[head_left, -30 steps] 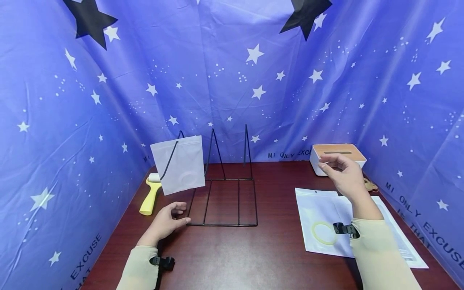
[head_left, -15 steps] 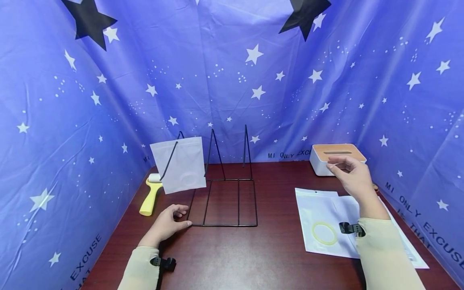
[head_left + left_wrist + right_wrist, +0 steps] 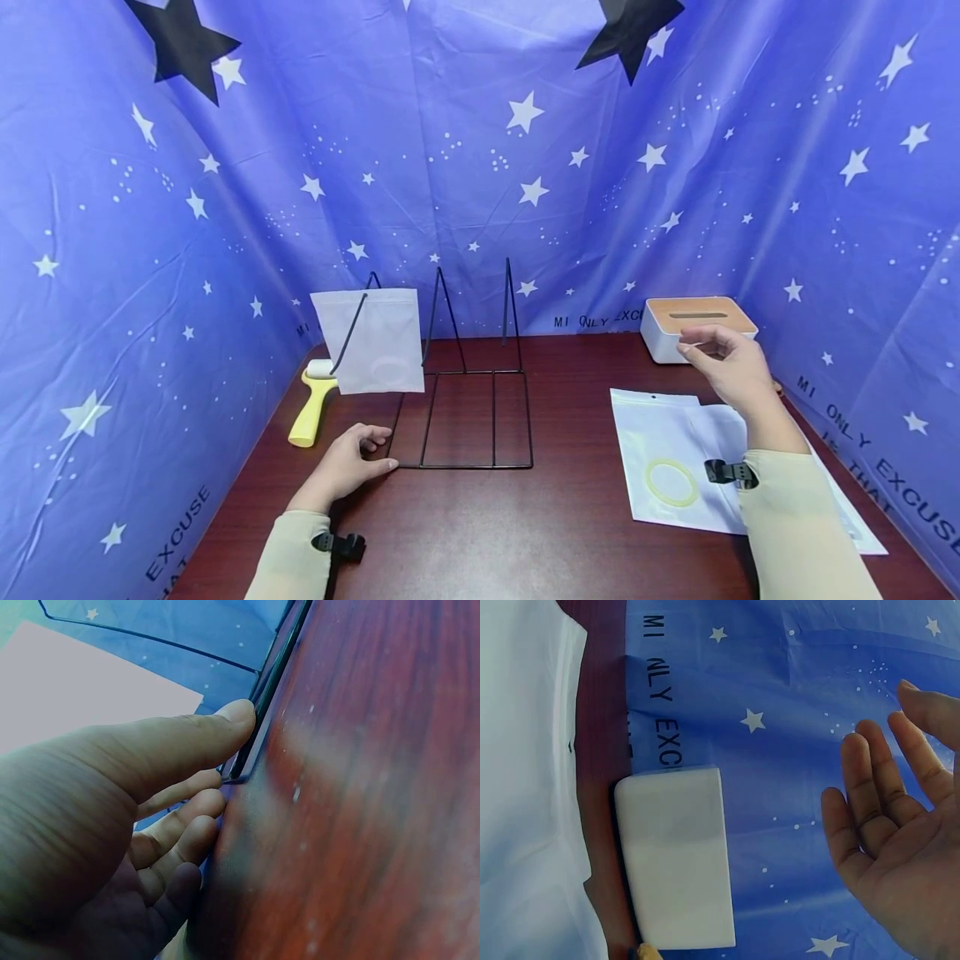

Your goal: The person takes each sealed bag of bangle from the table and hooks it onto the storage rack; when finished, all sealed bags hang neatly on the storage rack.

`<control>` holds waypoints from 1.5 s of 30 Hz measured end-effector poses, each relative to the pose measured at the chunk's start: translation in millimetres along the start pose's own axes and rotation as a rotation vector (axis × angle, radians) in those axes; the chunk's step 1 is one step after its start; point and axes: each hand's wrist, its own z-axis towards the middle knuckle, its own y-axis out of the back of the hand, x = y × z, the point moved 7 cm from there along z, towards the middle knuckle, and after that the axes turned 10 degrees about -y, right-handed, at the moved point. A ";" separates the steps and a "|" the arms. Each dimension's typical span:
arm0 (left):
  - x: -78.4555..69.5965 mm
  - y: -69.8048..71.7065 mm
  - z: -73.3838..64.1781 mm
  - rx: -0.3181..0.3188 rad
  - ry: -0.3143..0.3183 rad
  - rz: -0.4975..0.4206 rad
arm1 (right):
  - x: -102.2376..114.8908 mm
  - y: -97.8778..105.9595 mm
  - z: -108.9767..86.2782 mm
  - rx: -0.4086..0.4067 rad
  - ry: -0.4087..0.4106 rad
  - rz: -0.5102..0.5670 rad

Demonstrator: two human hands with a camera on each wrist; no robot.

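Note:
A black wire rack (image 3: pixel 493 417) stands on the table with upright triangular dividers at the back. From its left divider hangs a white pouch (image 3: pixel 386 333), the wire passing in front of its upper part. My left hand (image 3: pixel 343 462) is at the rack's front left corner; in the left wrist view the thumb (image 3: pixel 238 712) touches the wire and the fingers lie loosely bent by the corner. My right hand (image 3: pixel 727 367) is raised in front of a tissue box (image 3: pixel 663 346). In the right wrist view its fingers (image 3: pixel 859 765) are relaxed and hold nothing.
A white pouch with a yellow ring shape (image 3: pixel 637 442) lies flat at the right, overlapping another white sheet or pouch. A yellow-handled roller (image 3: pixel 307 417) lies left of the rack. The starry blue cloth (image 3: pixel 480 167) encloses the table's back and sides.
The hanging pouch has swung so that its bottom edge is now nearly level. My right hand has moved right and slightly down. My left thumb has come down onto the rack's corner.

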 end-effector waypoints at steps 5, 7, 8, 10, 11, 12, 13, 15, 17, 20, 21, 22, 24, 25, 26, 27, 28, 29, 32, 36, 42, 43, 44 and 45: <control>0.0 0.2 0.4 -0.006 -0.004 0.002 | -4.9 -6.0 -0.3 0.090 -0.003 -0.052; 0.0 0.1 0.5 -0.005 -0.001 -0.002 | -7.0 -9.3 0.0 0.132 -0.004 -0.058; 0.3 -0.1 0.6 -0.003 0.003 -0.003 | -8.5 -10.9 0.2 0.152 -0.007 -0.062; 1.5 -0.6 0.8 0.001 0.014 -0.005 | -12.2 -13.5 0.7 0.184 -0.017 -0.069; 1.9 -0.9 1.0 0.002 0.014 -0.002 | -14.4 -14.5 0.9 0.196 -0.025 -0.074; 2.3 -1.0 1.2 0.002 0.013 0.001 | -16.6 -15.2 1.1 0.206 -0.032 -0.080; 2.5 -1.2 1.2 0.003 0.013 0.006 | -18.7 -15.8 1.2 0.214 -0.038 -0.084; 2.5 -1.0 1.3 0.002 0.010 0.011 | -22.4 -16.7 1.8 0.227 -0.050 -0.084; 2.8 -1.1 1.2 0.000 0.010 0.015 | -25.5 -17.3 2.2 0.239 -0.062 -0.081; 2.1 -0.7 1.0 -0.003 0.008 0.013 | -30.7 -18.1 3.0 0.255 -0.086 -0.079; 1.5 -0.6 1.1 -0.002 0.007 0.009 | -32.5 -18.5 3.3 0.263 -0.094 -0.086; 1.0 -0.4 1.0 -0.002 0.006 0.006 | -34.5 -18.9 3.7 0.271 -0.100 -0.096; -0.2 -0.2 1.1 -0.001 0.003 0.000 | -38.2 -19.8 4.7 0.290 -0.111 -0.119; -0.6 -0.1 1.1 -0.001 0.003 -0.001 | -39.5 -20.3 5.2 0.303 -0.110 -0.128; -0.7 -0.2 1.4 -0.001 0.003 0.000 | -41.0 -20.9 5.9 0.316 -0.109 -0.138; -0.6 -0.3 1.5 0.000 0.003 0.003 | -42.6 -21.3 6.8 0.329 -0.110 -0.146; -0.1 -0.4 1.6 -0.001 0.004 0.007 | -44.3 -21.6 8.1 0.343 -0.108 -0.156; 0.1 -0.6 1.4 0.000 0.004 0.010 | -46.1 -21.7 9.1 0.355 -0.106 -0.165; 0.6 -1.0 1.6 0.001 0.008 0.016 | -54.4 -22.5 12.5 0.403 -0.124 -0.176; -1.2 -0.6 1.2 -0.002 -0.003 0.019 | -70.0 -25.1 15.7 0.478 -0.164 -0.169; -2.2 0.1 0.3 -0.002 -0.005 0.022 | -84.8 -31.2 20.7 0.540 -0.164 -0.174; -1.8 0.0 0.4 0.000 0.001 0.018 | -86.1 -32.3 21.6 0.547 -0.161 -0.180; -1.8 -0.1 0.5 0.000 0.001 0.016 | -87.0 -33.8 22.6 0.553 -0.149 -0.188; -1.7 -0.1 0.5 0.001 0.001 0.016 | -87.7 -35.0 23.6 0.555 -0.142 -0.194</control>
